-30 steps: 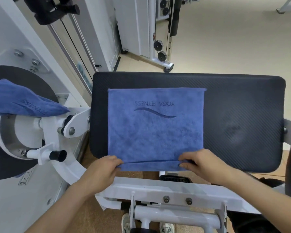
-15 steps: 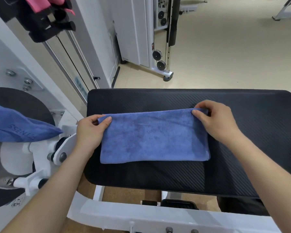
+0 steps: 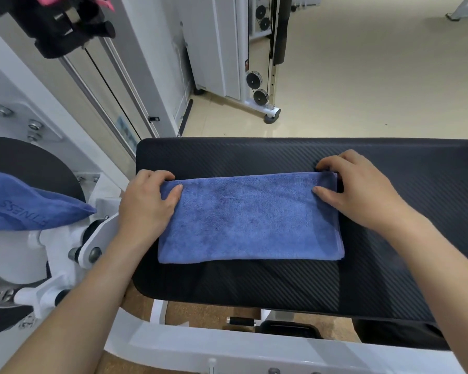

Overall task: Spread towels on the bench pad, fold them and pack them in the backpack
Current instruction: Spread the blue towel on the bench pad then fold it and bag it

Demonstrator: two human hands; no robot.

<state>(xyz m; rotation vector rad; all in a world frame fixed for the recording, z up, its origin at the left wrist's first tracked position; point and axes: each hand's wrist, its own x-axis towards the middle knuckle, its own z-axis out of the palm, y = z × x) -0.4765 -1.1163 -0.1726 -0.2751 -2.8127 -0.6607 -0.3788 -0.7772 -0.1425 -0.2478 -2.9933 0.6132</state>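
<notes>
Pinching the two far corners of the blue towel [image 3: 251,220]: the left grip [image 3: 146,201] has its thumb on top of the cloth and its fingers curled over the far-left corner, and the right grip [image 3: 362,193] mirrors it at the far-right corner. Both are grasping cloth, neither released. The towel lies flat on the black tabletop [image 3: 416,238] as a folded rectangle, directly between the grips. Its long axis runs from one grip to the other, and its near edge sits on the wrist side of both. Key relation: each short end is already under its own grip, so neither is nearer overall. Judgement: the lengthwise fold is done. The next fold probably carries one short end across to the opposite grip, which would pin its own end. Risk: layers may slip and the edges go askew. A second towel [image 3: 25,206] is draped on the white gym machine [image 3: 97,238], outboard of the left grip and well apart from it. No backpack is identifiable, and packing is judged not yet begun.
</notes>
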